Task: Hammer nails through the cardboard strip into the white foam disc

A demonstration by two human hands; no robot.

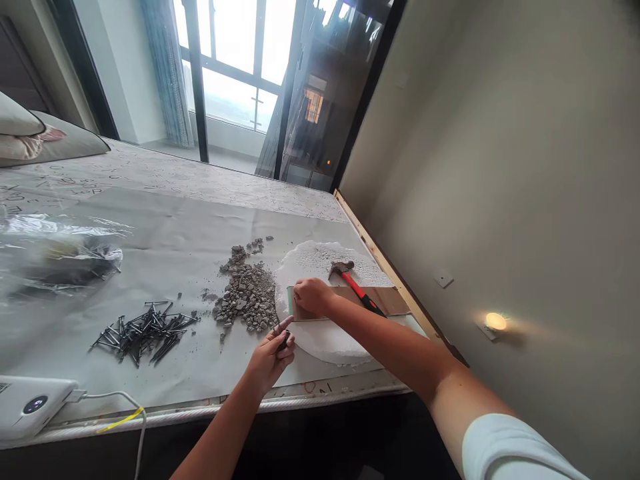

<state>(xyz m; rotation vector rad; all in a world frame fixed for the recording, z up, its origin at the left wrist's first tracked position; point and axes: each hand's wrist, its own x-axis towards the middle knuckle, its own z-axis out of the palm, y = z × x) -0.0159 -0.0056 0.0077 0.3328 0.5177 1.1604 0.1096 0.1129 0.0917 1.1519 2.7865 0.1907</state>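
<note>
My left hand [273, 357] is closed around what look like dark nails [284, 341], at the near left corner of a brown cardboard strip [360, 298]. My right hand [313, 297] rests on the strip's left end with its fingers curled together; whatever they pinch is hidden. Beneath the cardboard lies a white foam slab [325, 343]. A claw hammer [357, 287] with a red and black handle lies across the strip, right of my right hand. To the left are a heap of grey gravel [247, 297] and a pile of dark nails [145, 331].
A grey sheet [185, 233] covers much of the bed. At the left sits a clear plastic bag [65, 257] with dark contents. A white power bank [37, 407] with a cable lies at the near left edge. A wooden rail [385, 263] borders the right side by the wall.
</note>
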